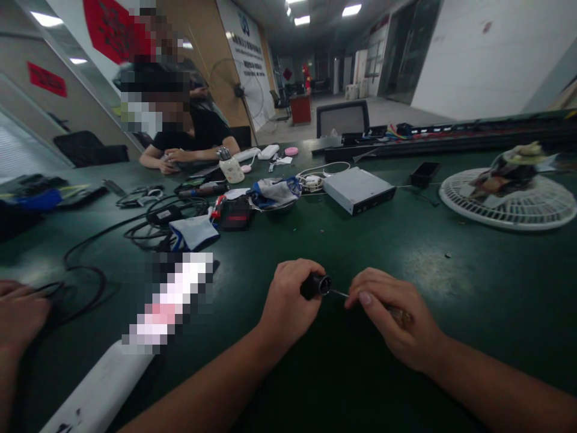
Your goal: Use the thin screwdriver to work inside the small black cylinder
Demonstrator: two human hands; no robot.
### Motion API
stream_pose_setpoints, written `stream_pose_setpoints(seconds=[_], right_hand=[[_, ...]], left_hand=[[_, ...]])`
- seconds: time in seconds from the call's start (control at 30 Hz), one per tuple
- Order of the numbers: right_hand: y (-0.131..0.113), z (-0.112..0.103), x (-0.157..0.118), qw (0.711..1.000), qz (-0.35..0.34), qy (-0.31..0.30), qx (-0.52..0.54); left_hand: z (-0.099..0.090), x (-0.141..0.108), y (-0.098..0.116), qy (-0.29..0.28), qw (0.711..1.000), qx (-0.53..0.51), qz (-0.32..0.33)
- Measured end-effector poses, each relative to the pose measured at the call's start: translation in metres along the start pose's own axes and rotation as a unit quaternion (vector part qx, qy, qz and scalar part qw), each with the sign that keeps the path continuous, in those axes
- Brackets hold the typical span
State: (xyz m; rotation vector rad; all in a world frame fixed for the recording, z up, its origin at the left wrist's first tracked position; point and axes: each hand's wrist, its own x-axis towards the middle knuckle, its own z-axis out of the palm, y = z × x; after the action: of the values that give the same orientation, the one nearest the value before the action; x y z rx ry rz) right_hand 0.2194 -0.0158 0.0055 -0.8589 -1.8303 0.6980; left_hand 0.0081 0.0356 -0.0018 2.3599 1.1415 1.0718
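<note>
My left hand [292, 296] is closed round a small black cylindrical part [321, 284], whose round open end faces right. In my right hand [394, 313] is a screwdriver [400, 316] with an amber-brown handle, partly hidden by the palm and fingers. Its thin metal shaft points left, and the tip is close beside the open end of the black part; whether they touch I cannot tell. Both hands are just above the dark green table [351, 246].
Behind the hands are a silver disc drive [358, 189], a white fan grille [509, 201], a bowl with cloth [276, 193] and black cables [135, 225]. A white elongated object [103, 385] lies left. Another person's hand [22, 313] rests far left; a person sits across the table.
</note>
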Motion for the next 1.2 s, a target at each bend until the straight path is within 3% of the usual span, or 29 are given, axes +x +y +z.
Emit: stream_pose_setpoints(seconds=[0.17, 0.37, 0.53, 0.77, 1.0, 1.2], right_hand=[[-0.0009, 0.0009, -0.0007, 1.0, -0.02, 0.001, 0.023], [-0.0035, 0.0007, 0.0026, 0.999, 0.021, 0.002, -0.029], [-0.0037, -0.0002, 0.0019, 1.0, -0.01, -0.019, 0.004], [-0.0018, 0.0013, 0.0018, 1.0, 0.011, 0.021, -0.014], [-0.0037, 0.0005, 0.0011, 1.0, -0.015, -0.016, 0.018], [-0.0016, 0.0012, -0.0017, 1.0, 0.007, 0.015, -0.002]], left_hand=[[0.0001, 0.0009, 0.0007, -0.007, 1.0, -0.005, 0.006], [-0.0007, 0.0008, 0.0023, -0.008, 1.0, -0.003, -0.006], [0.0004, 0.0, 0.001, -0.014, 1.0, -0.005, -0.009], [-0.0005, -0.0005, 0.0013, -0.018, 1.0, -0.003, -0.003], [-0.0002, 0.0003, 0.0015, -0.024, 1.0, -0.002, -0.002], [-0.0012, 0.0004, 0.0031, -0.023, 1.0, 0.008, -0.003]])
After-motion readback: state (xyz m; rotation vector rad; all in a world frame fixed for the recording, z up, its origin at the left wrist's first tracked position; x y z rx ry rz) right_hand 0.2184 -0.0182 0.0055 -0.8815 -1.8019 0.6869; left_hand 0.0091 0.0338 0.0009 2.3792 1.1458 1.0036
